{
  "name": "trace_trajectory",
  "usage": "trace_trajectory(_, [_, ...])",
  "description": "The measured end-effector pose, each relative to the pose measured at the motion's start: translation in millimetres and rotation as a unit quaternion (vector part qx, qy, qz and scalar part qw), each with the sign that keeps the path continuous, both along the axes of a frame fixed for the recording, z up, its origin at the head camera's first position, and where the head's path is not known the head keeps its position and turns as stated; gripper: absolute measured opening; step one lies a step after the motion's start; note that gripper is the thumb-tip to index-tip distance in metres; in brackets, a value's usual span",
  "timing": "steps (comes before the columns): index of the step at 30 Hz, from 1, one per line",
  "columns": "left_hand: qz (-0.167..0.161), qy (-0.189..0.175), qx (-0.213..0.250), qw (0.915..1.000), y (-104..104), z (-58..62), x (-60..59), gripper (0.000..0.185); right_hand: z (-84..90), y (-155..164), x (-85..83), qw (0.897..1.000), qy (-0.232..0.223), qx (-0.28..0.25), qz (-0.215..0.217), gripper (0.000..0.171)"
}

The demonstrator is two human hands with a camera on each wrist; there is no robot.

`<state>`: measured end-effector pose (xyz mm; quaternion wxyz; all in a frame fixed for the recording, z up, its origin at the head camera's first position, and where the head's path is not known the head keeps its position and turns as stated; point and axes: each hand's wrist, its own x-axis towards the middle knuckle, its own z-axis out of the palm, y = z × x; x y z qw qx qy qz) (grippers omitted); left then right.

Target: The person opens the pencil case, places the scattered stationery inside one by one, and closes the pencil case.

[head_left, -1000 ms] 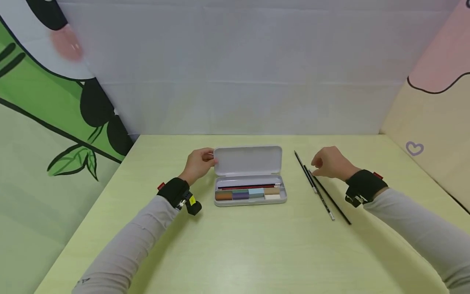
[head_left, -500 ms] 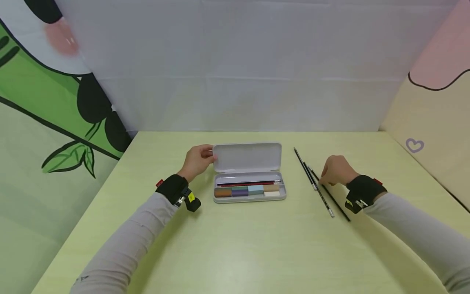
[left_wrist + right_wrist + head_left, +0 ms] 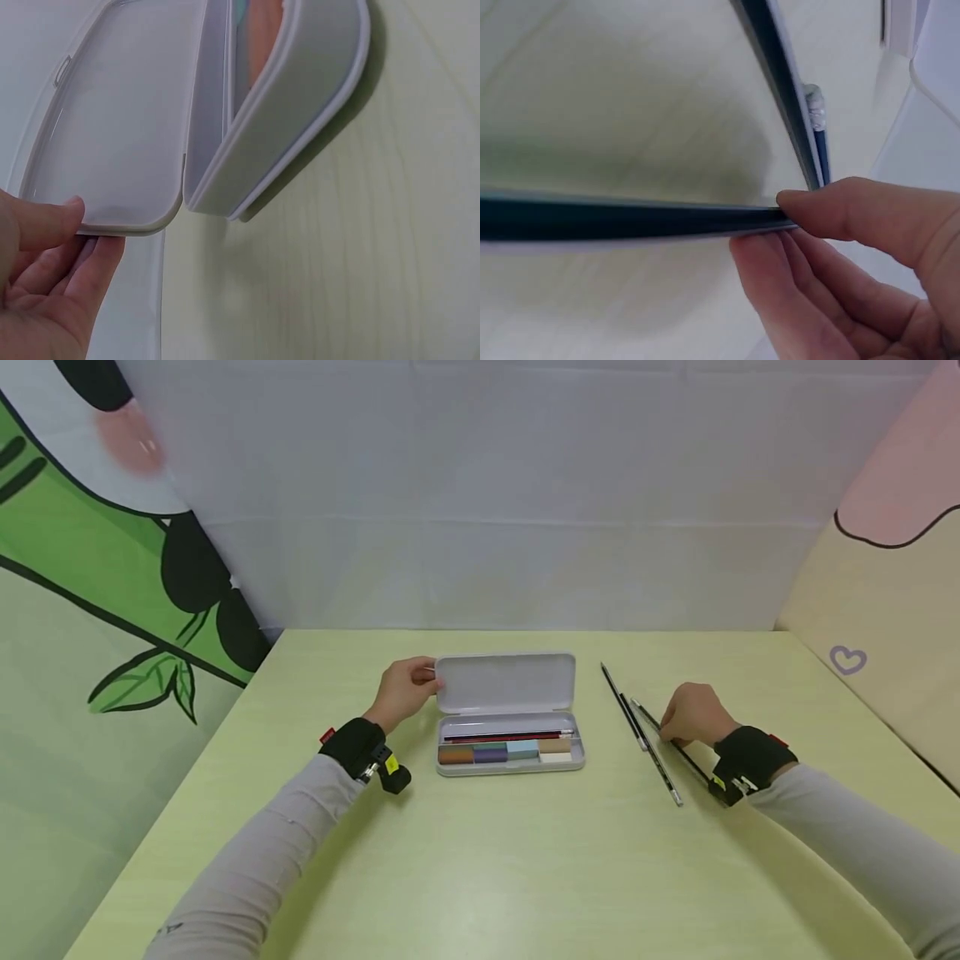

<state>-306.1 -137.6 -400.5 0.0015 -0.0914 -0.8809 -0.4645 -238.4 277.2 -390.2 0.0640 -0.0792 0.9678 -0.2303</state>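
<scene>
Black pencil (image 3: 678, 749) now pinched | right hand (image 3: 693, 714) lower | left hand (image 3: 405, 689) unmoved

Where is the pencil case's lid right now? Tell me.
In the head view the lid stands open at table centre, its left edge held by the left hand.

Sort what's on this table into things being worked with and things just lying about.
In use:
- pencil case, lid held open by the left hand
- dark pencil pinched by the right hand

Lying about:
- two other pencils on the table
- red pencil and erasers inside the case
</scene>
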Motion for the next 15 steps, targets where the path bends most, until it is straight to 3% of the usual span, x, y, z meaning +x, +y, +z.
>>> trace_trajectory(5, [-0.005,-0.004,0.005,1.0000,-4,-0.9,4.0,0.037,-15.1,9,-10.5,0.996,0.052,-0.033,0.063,0.011])
trace_trajectory(9, [-0.011,-0.004,0.007,0.9999,-7,-1.2,6.9,0.037,-1.8,-13,-1.5,0.993,0.078,-0.004,0.085,0.009])
trace_trajectory(11, [-0.017,-0.002,0.006,0.9998,-9,-3.0,7.6,0.037,15.0,-33,12.1,0.995,0.070,0.028,0.069,0.009])
trace_trajectory(15, [-0.026,0.007,-0.003,0.9996,-12,-7.1,8.6,0.037,17.5,-46,19.3,0.991,0.094,0.031,0.093,0.007])
